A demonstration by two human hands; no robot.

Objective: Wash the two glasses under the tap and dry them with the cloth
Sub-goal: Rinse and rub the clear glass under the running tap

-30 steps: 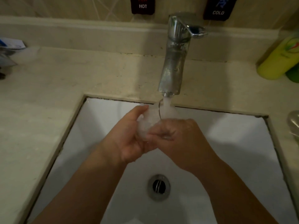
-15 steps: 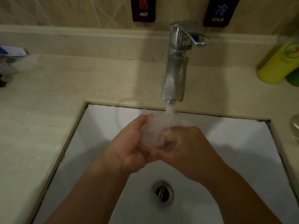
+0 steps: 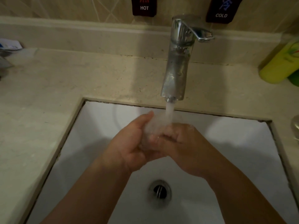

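Glass (image 3: 152,128) sits under the tap (image 3: 176,65) stream, over the sink (image 3: 97,135). Left hand (image 3: 129,146) curled round its side, thumb up. Right hand (image 3: 182,146) curled against it, fingers (image 3: 159,139) at the rim; exact grip blurred by water. Second glass not visible.

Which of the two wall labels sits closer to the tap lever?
The COLD label, right of the HOT label; the tap lever points toward it.
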